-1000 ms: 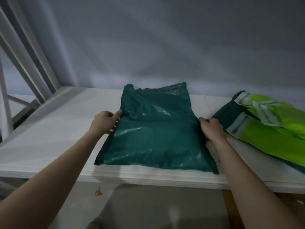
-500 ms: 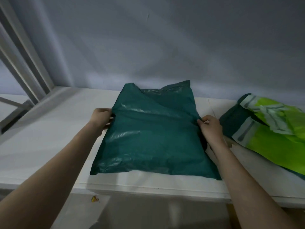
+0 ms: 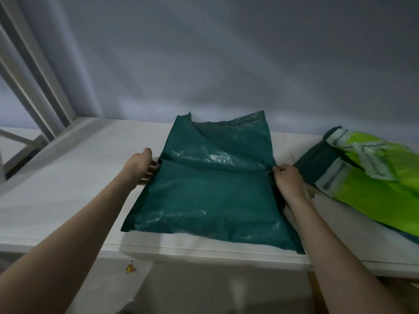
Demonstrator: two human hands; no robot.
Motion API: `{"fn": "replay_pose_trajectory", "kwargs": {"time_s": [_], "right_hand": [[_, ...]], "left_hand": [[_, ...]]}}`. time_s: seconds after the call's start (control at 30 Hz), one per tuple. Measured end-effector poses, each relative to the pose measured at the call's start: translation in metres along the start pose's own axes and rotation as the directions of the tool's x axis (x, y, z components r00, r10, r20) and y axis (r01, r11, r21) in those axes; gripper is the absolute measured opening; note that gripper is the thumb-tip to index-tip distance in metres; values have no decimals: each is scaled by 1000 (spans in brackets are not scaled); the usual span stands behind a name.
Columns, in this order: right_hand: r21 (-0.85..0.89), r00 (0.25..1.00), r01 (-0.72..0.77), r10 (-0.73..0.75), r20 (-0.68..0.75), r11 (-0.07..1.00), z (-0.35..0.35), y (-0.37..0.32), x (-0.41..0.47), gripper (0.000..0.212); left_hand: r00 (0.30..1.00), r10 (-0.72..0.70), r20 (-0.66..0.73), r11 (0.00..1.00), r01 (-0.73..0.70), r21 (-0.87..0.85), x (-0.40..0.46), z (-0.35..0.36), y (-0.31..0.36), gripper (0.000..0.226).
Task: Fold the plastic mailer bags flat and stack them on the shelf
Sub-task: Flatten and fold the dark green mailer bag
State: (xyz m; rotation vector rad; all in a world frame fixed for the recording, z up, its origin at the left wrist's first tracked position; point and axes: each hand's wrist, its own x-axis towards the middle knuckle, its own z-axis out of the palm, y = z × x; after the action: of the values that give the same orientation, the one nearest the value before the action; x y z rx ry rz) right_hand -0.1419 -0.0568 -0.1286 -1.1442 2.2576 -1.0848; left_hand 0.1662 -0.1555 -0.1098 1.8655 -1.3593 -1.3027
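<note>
A dark green mailer bag [image 3: 210, 189] lies on the white shelf [image 3: 68, 177], spanning the gap between the two hands. Its near end reaches almost to the shelf's front edge, and its far end, with a wrinkled open flap, lies close to the grey wall [image 3: 226, 64]. A crease runs across the bag from one hand to the other. The bag looks slightly puffed, but whether anything is inside it cannot be told.

The left hand [image 3: 141, 165] is at the bag's left edge, its fingers curled under that edge where the crease starts. The right hand [image 3: 286, 180] pinches the right edge of the bag at the other end of the crease, thumb and fingers closed on the plastic.

Just to the right of the right hand lies a heap of other mailer bags [image 3: 374, 177]: bright lime-green ones with pale adhesive strips, resting on a dark green one. The heap sits on the same shelf, near the held bag but not touching it.

Beyond the left hand, grey metal frame bars [image 3: 38, 87] rise at a slant from the shelf's left end.
</note>
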Motion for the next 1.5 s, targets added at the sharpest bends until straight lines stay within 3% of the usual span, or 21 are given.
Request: {"fn": "replay_pose_trajectory", "kwargs": {"time_s": [0.07,0.23,0.37,0.53,0.67,0.8,0.93,1.0,1.23,1.37,1.43,1.5], "right_hand": [[7,1000,-7,7,-9,1000,1,0,-1,28],[29,999,-27,27,-19,999,-1,-1,-4,27],[47,999,1,2,-52,999,-4,-1,-6,26],[123,976,99,-72,-207,987,-5,-10,-8,25],[120,979,68,-43,-198,990,-5,-8,-7,24],[57,995,-93,94,-22,994,-4,7,-5,40],[-20,982,-167,168,86,986,-7,8,-2,35],[-9,981,-175,175,85,984,-8,4,-2,25],[28,995,-92,91,33,995,-6,2,-1,29],[29,980,-142,136,142,989,-3,1,0,27],[-24,972,-137,139,190,990,-5,0,0,20],[-107,977,-128,144,159,986,-9,-6,-1,18]], "left_hand": [[999,8,41,999,-9,41,-5,1,2,37],[970,235,-57,950,-217,224,-1,6,-5,34],[945,321,-58,939,-310,150,-1,5,-9,36],[901,403,-161,903,-420,-88,-9,4,1,23],[918,321,-232,946,-321,36,-4,2,-4,19],[966,228,-125,949,-192,252,-1,-4,-16,29],[948,285,-142,863,-189,468,-2,-9,-19,30],[934,313,-173,839,-186,511,-2,-9,-16,42],[984,162,-67,977,-151,153,6,-7,-14,37],[996,72,43,995,-75,71,6,-12,-10,40],[997,70,28,973,-75,217,8,-17,-7,40],[982,173,-76,858,-112,501,10,-22,-6,41]]}}
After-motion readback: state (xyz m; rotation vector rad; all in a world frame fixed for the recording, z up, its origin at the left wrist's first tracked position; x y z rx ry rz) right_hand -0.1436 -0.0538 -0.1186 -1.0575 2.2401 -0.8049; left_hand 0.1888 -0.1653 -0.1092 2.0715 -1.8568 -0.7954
